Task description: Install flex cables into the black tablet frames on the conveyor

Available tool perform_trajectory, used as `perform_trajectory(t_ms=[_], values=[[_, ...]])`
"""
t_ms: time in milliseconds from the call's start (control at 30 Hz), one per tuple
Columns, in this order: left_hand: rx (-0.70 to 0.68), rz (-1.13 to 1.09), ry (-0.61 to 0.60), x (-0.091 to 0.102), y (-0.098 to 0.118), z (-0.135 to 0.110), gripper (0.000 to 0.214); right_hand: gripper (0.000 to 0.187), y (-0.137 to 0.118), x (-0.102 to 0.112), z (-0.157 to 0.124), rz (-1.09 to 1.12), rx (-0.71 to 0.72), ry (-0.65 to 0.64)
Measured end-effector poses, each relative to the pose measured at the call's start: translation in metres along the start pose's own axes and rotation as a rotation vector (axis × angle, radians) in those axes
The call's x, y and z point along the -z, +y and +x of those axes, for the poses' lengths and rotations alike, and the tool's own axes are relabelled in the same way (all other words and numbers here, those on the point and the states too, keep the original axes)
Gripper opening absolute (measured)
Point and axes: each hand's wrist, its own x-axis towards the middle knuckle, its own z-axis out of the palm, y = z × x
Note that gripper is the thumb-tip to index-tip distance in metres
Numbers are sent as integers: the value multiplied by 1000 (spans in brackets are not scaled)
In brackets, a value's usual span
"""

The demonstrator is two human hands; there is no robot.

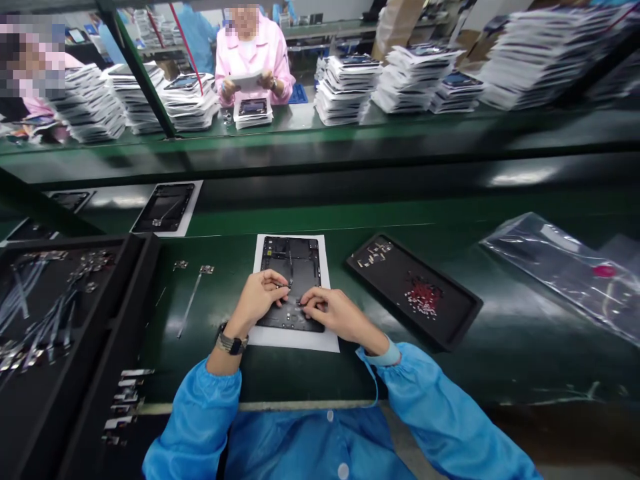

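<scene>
A black tablet back housing [306, 267] lies on a white sheet [295, 340] in front of me. Over its middle, my left hand [263, 293] is closed in a pinch, fingertips close to a thin cable [291, 257] that runs down the housing. My right hand [333, 310] pinches too, just to the right, low over the housing. Whatever lies between the fingertips of either hand is too small to make out. To the left, a flat ribbon cable with a small board [193, 297] rests on the green bench, near another little board [181, 265].
A black tray [450, 327] on the right holds small red-and-white parts and metal pieces. Plastic bags [565, 273] lie beyond it. Black foam trays [145, 267] with ribbon cables stand left. Another housing [165, 207] sits behind. Across the bench, a person in pink works among stacks [345, 87].
</scene>
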Motion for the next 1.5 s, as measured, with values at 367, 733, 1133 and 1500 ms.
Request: perform_trajectory(t_ms=[367,733,1133,1500], values=[[134,68,-156,-5,-4,-5,12,10,6,4,-1,137,-52,50],[233,67,-222,-9,-6,-6,12,8,12,1,1,254,-32,36],[171,150,-175,-12,-1,-8,10,9,9,4,1,228,2,25],[110,188,-94,-16,-10,-9,8,11,12,0,0,144,-3,63]])
